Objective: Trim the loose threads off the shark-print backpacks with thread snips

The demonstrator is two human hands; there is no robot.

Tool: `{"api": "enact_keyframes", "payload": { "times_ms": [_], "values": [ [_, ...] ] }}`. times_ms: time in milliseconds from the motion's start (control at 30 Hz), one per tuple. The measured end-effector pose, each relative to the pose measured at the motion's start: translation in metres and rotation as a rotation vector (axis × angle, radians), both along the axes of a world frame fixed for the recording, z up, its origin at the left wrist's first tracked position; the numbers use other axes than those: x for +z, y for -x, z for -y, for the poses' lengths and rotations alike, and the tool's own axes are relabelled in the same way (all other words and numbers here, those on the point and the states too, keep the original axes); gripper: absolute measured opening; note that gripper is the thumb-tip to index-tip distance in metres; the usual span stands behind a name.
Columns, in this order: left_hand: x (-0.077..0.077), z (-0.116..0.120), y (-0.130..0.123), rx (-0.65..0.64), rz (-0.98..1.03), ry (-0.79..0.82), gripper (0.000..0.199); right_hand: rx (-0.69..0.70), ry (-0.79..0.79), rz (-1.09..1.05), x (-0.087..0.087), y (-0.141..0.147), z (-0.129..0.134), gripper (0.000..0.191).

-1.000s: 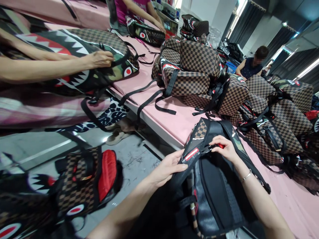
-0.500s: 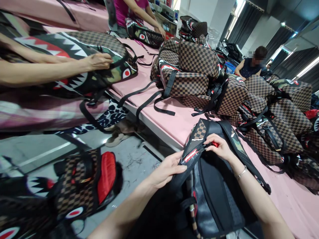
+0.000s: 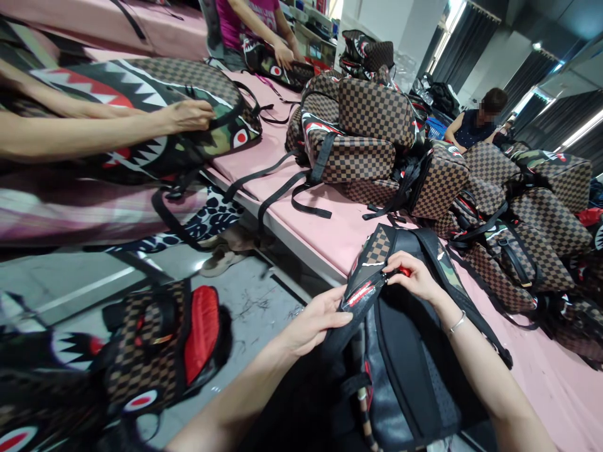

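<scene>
A black backpack [image 3: 409, 370] with a padded back panel lies in front of me, its top against the pink table edge. My left hand [image 3: 320, 317] grips the edge of its shoulder strap [image 3: 377, 251], which bears a checkered patch and a red label [image 3: 360, 294]. My right hand [image 3: 409, 274], with a bracelet at the wrist, pinches the strap beside that label. Its fingers are closed on the strap's edge, near a small red tool-like item [image 3: 404, 271] partly hidden in the palm.
Checkered backpacks [image 3: 377, 113] are heaped on the pink table [image 3: 311, 232]. At the left, another person's hand [image 3: 191, 115] works on a shark-mouth bag [image 3: 155, 94]. More bags [image 3: 151, 351] sit at lower left. Other people are farther back.
The far person in pink has shifted hands over a bag. My right hand has moved very slightly; my left hand keeps its hold on the strap.
</scene>
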State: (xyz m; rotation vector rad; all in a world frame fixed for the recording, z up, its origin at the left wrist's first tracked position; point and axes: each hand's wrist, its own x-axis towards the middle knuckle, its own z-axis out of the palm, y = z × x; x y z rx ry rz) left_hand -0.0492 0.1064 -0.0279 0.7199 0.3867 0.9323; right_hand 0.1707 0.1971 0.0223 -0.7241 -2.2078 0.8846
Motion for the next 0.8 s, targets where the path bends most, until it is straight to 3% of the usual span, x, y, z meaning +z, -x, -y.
{"api": "enact_keyframes", "payload": {
  "times_ms": [800],
  "values": [
    [0.008, 0.004, -0.003, 0.034, -0.134, -0.039, 0.053, 0.092, -0.054, 0.091, 0.014, 0.006, 0.008, 0.026]
  ]
}}
